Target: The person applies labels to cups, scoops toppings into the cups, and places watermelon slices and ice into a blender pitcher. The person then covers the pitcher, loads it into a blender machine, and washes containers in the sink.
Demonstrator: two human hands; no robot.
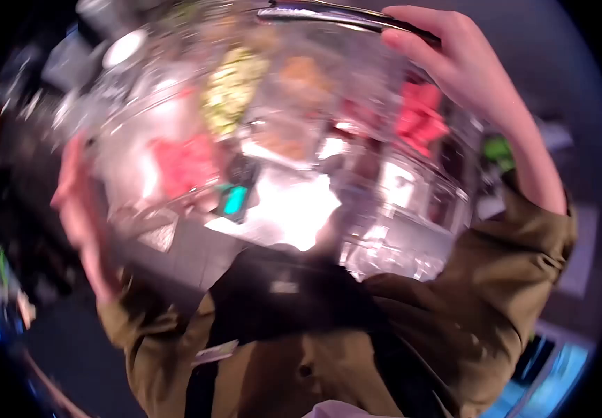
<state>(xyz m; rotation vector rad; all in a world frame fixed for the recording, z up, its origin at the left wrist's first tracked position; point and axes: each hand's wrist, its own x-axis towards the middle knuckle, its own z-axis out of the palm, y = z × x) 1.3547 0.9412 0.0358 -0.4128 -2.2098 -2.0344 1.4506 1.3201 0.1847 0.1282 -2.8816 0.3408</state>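
Observation:
My right hand [447,52] is at the top right, closed around one end of long, slim, dark and shiny tongs [329,15]. The tongs reach leftward along the top edge, above the food containers. At the left my left hand [76,184] is beside a clear container [123,177] with red-pink pieces of food [184,166]. Motion smears its fingers, and I cannot tell whether they touch the container. Below the right hand lie bright red pieces [419,118] in another container.
Sliced pale green food [233,90] and orange-brown food [304,76] sit in middle trays. A bright white surface [290,205] lies nearer me, with a teal object [234,200] at its left. Clear containers [398,254] stand at lower right. Pale vessels [71,59] are at upper left.

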